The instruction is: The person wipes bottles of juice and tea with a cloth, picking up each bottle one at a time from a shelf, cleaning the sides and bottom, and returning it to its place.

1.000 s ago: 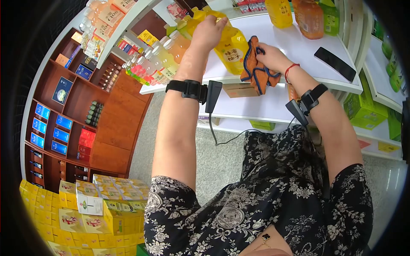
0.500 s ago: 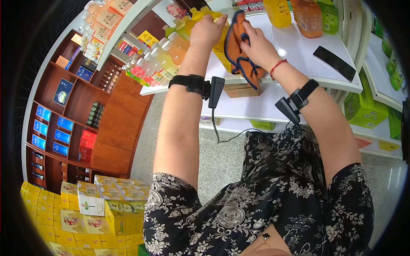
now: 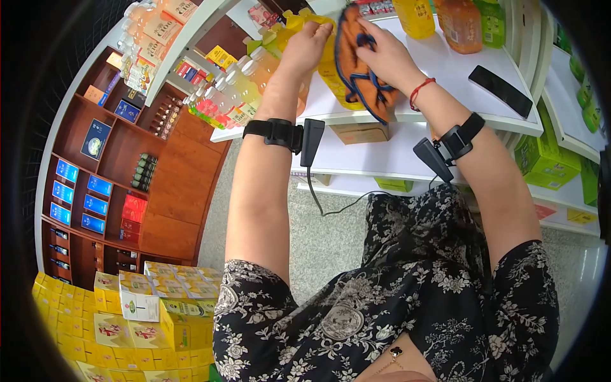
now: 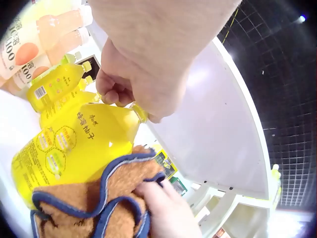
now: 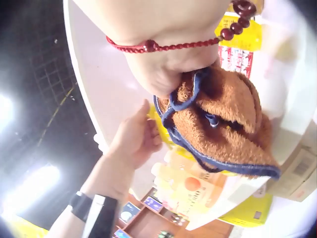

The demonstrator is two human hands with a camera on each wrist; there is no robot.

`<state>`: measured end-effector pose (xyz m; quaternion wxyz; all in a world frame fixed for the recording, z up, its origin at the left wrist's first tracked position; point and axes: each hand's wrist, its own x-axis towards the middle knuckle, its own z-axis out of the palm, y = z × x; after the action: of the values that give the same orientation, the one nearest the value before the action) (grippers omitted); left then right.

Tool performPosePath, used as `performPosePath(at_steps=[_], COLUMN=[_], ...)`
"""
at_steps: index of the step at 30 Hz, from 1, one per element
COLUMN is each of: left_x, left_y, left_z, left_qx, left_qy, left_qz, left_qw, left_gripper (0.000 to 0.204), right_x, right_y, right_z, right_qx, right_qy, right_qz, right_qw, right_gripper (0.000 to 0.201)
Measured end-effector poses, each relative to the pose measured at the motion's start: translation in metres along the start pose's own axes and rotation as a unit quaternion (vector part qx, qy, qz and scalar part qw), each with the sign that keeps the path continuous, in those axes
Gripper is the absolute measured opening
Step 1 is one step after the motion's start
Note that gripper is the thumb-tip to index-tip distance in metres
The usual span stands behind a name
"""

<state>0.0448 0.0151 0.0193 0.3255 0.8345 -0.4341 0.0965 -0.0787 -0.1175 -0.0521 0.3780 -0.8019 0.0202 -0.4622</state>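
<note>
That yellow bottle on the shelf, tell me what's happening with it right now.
A person stands at a white shelf wiping a large yellow bottle of drink. The left hand grips the bottle near its neck and steadies it, while the right hand presses an orange cloth with blue edging against the bottle's side. Other drink bottles and a black phone sit on the same shelf.

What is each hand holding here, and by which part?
The left hand grips the yellow bottle by its neck. The right hand holds the orange cloth, bunched in its fingers, against the bottle's side.
</note>
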Motion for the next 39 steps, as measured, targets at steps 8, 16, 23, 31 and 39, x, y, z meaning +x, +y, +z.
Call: performPosePath(at_steps=[8, 16, 23, 31, 39], left_x=[-0.003, -0.01, -0.006, -0.015, -0.014], left_y=[0.005, 0.029, 0.025, 0.021, 0.023], left_z=[-0.001, -0.002, -0.003, -0.001, -0.004], left_qx=[0.092, 0.152, 0.228, 0.211, 0.06], left_qy=[0.05, 0.06, 0.067, 0.065, 0.064], left_qz=[0.004, -0.011, -0.009, 0.081, -0.023], left_qw=[0.994, 0.987, 0.971, 0.972, 0.996], left_gripper=[0.058, 0.065, 0.062, 0.05, 0.054], right_x=[-0.02, -0.03, 0.01, -0.017, -0.039], right_y=[0.018, 0.046, -0.011, 0.001, 0.036], right_z=[0.008, -0.006, -0.022, 0.001, -0.014], right_qx=[-0.078, -0.119, -0.021, -0.057, -0.093], right_qy=[-0.042, -0.216, -0.014, -0.032, -0.217], right_qz=[0.003, 0.132, 0.005, -0.019, 0.148], right_qw=[0.996, 0.96, 1.0, 0.998, 0.96], right_gripper=[0.059, 0.053, 0.052, 0.061, 0.061])
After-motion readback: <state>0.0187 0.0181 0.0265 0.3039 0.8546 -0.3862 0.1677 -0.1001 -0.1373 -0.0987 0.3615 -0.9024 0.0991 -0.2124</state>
